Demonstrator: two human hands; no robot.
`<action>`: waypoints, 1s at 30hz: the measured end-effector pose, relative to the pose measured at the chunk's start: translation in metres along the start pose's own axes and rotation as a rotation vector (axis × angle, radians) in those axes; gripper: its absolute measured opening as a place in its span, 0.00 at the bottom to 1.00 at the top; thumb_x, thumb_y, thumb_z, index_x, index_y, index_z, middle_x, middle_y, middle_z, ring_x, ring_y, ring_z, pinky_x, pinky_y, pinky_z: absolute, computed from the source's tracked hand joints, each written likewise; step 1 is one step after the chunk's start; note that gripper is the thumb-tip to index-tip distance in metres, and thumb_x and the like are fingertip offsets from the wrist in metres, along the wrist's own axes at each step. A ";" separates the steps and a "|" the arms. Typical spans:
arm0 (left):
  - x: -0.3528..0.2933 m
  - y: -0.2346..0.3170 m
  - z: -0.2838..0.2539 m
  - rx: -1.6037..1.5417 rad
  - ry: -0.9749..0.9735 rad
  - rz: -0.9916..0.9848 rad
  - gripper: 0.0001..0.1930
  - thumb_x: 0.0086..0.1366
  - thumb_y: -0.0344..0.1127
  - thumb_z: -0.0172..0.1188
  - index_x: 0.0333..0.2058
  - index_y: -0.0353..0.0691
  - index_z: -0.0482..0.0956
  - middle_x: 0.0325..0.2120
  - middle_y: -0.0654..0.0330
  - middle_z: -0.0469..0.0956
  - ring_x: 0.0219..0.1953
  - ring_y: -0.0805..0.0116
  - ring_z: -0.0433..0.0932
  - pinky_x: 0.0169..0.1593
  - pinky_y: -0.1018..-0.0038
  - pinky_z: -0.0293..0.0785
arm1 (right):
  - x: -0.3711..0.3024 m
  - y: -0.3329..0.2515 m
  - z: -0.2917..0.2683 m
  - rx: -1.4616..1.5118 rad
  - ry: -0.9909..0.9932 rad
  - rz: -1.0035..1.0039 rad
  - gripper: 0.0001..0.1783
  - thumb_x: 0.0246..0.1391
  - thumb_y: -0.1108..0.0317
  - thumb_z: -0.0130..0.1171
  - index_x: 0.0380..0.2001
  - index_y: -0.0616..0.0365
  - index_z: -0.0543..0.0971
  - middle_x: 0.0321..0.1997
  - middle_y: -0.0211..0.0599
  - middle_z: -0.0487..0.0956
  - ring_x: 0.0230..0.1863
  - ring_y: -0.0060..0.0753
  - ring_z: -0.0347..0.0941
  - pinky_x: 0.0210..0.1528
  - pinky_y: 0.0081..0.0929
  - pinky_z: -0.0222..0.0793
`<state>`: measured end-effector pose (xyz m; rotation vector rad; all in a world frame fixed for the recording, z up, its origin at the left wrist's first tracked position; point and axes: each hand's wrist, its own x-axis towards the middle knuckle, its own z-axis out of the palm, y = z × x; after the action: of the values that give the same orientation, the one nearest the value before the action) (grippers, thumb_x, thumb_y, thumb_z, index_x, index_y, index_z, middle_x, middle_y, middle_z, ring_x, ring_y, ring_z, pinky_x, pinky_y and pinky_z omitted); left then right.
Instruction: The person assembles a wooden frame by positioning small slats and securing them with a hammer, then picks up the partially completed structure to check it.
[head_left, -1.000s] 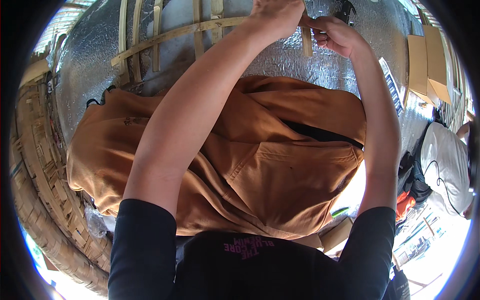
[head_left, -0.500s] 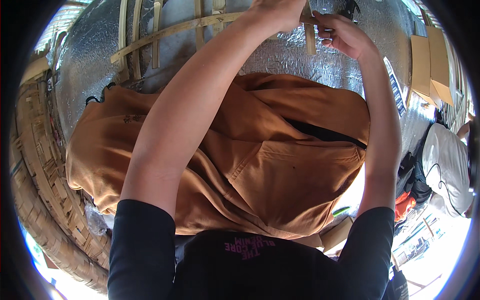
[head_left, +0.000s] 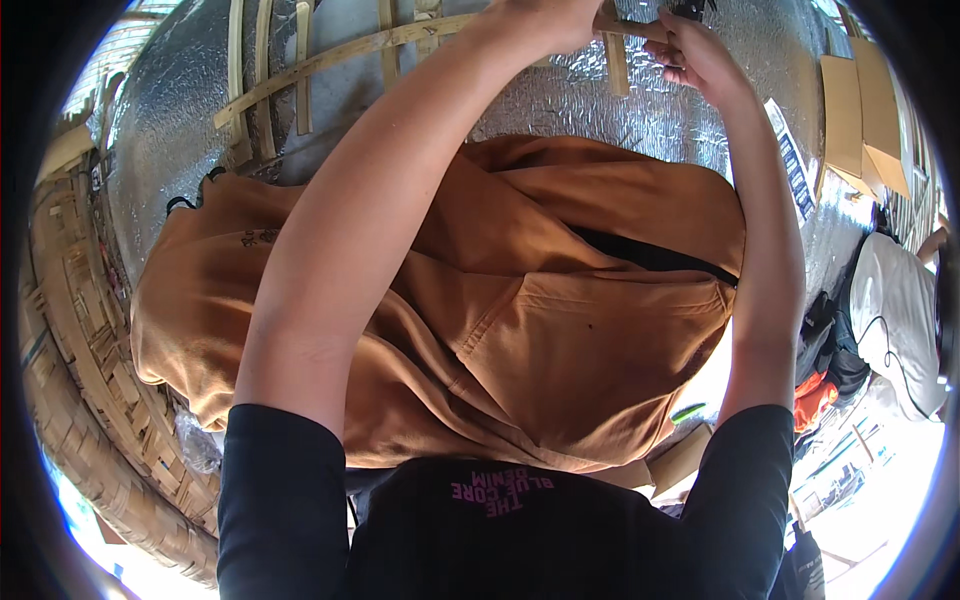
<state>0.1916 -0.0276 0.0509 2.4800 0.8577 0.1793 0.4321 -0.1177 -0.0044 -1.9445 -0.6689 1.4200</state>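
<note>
Flat bamboo strips are laid crosswise as an open lattice at the far side. One long, slightly curved bamboo strip [head_left: 340, 66] runs across several upright ones. My left hand [head_left: 558, 22] is closed on this strip near the top edge, its fingertips cut off by the frame. To its right, my right hand [head_left: 700, 62] pinches the strip's right end between thumb and curled fingers. Just left of that grip, a short upright bamboo strip [head_left: 617, 72] hangs below the long one. A brown cloth garment [head_left: 600, 360] lies bunched beneath my forearms.
Silvery foil sheeting [head_left: 560, 105] covers the surface under the lattice. Woven bamboo [head_left: 70, 400] curves along the left. A cardboard box [head_left: 862, 120] stands at the far right, with a person in a light shirt [head_left: 890, 310] below it. A dark tool [head_left: 690, 10] lies beyond my right hand.
Both hands and the lattice sit slightly higher in the picture. My right hand has shifted a little outward along the strip, still gripping it.
</note>
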 end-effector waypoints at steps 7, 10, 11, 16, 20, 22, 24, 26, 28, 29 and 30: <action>-0.006 -0.002 -0.003 0.003 0.062 0.059 0.14 0.60 0.27 0.62 0.45 0.37 0.79 0.44 0.46 0.80 0.50 0.48 0.79 0.53 0.55 0.74 | -0.030 -0.020 0.028 0.058 -0.185 0.042 0.34 0.67 0.39 0.45 0.56 0.59 0.74 0.48 0.45 0.80 0.48 0.34 0.78 0.50 0.37 0.75; -0.009 0.004 -0.005 0.041 0.007 0.074 0.18 0.63 0.28 0.61 0.53 0.40 0.77 0.48 0.48 0.80 0.52 0.50 0.79 0.57 0.55 0.72 | -0.031 -0.013 0.027 0.180 -0.308 0.076 0.44 0.63 0.27 0.38 0.55 0.59 0.75 0.45 0.47 0.78 0.47 0.44 0.76 0.56 0.50 0.72; -0.010 0.006 -0.004 0.086 0.021 0.109 0.20 0.65 0.29 0.60 0.56 0.42 0.76 0.49 0.50 0.80 0.52 0.51 0.79 0.60 0.54 0.70 | -0.030 -0.008 0.024 0.263 -0.400 0.065 0.48 0.62 0.24 0.36 0.61 0.58 0.72 0.48 0.50 0.76 0.47 0.48 0.75 0.57 0.51 0.71; -0.012 -0.003 0.004 0.232 0.086 0.246 0.21 0.69 0.30 0.54 0.60 0.49 0.74 0.50 0.57 0.81 0.52 0.57 0.80 0.62 0.47 0.64 | -0.027 -0.013 0.019 0.291 -0.563 0.052 0.51 0.60 0.22 0.34 0.67 0.57 0.65 0.54 0.54 0.73 0.50 0.53 0.74 0.59 0.54 0.70; -0.016 0.001 0.001 0.312 0.009 0.206 0.21 0.71 0.29 0.52 0.61 0.52 0.74 0.50 0.58 0.80 0.49 0.59 0.81 0.63 0.46 0.61 | -0.038 -0.019 0.027 0.299 -0.491 0.051 0.51 0.62 0.24 0.33 0.68 0.58 0.63 0.55 0.55 0.73 0.52 0.54 0.73 0.59 0.55 0.70; -0.018 -0.001 0.006 0.343 0.072 0.244 0.21 0.71 0.29 0.51 0.61 0.52 0.75 0.49 0.58 0.81 0.48 0.59 0.81 0.62 0.46 0.61 | -0.047 -0.026 0.032 0.304 -0.448 0.059 0.51 0.63 0.24 0.32 0.68 0.59 0.63 0.55 0.56 0.72 0.52 0.55 0.73 0.59 0.56 0.71; -0.021 -0.002 0.009 0.373 0.131 0.279 0.20 0.71 0.29 0.51 0.60 0.52 0.75 0.48 0.58 0.81 0.47 0.60 0.81 0.62 0.47 0.60 | -0.052 -0.034 0.030 0.311 -0.408 0.071 0.50 0.63 0.25 0.32 0.68 0.60 0.62 0.55 0.56 0.72 0.52 0.55 0.74 0.58 0.57 0.71; -0.027 0.010 0.003 0.303 0.209 0.284 0.19 0.70 0.28 0.52 0.57 0.50 0.78 0.46 0.57 0.82 0.47 0.60 0.81 0.61 0.46 0.61 | -0.057 -0.031 0.023 0.393 -0.516 0.068 0.44 0.65 0.32 0.42 0.67 0.61 0.63 0.56 0.56 0.73 0.53 0.54 0.74 0.59 0.57 0.71; -0.021 0.007 -0.007 0.238 0.144 0.271 0.18 0.70 0.28 0.52 0.55 0.49 0.79 0.44 0.56 0.83 0.47 0.59 0.82 0.62 0.45 0.60 | -0.055 -0.029 0.027 0.343 -0.523 -0.018 0.40 0.65 0.38 0.47 0.66 0.60 0.63 0.56 0.55 0.73 0.53 0.53 0.74 0.59 0.56 0.72; -0.016 0.004 -0.010 0.183 0.100 0.255 0.17 0.70 0.28 0.52 0.54 0.48 0.81 0.42 0.55 0.84 0.46 0.59 0.82 0.63 0.44 0.59 | -0.052 -0.030 0.027 0.277 -0.532 -0.120 0.37 0.65 0.43 0.53 0.66 0.59 0.64 0.57 0.54 0.73 0.54 0.51 0.74 0.59 0.55 0.72; -0.016 -0.002 -0.007 0.164 0.218 0.320 0.14 0.67 0.27 0.56 0.50 0.43 0.83 0.40 0.53 0.85 0.44 0.55 0.83 0.61 0.45 0.64 | -0.049 -0.025 0.021 0.384 -0.588 -0.083 0.32 0.60 0.57 0.63 0.64 0.58 0.66 0.55 0.49 0.75 0.54 0.48 0.76 0.59 0.53 0.74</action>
<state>0.1760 -0.0334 0.0569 2.7797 0.5705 0.5165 0.3972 -0.1317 0.0403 -1.1924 -0.6569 1.9197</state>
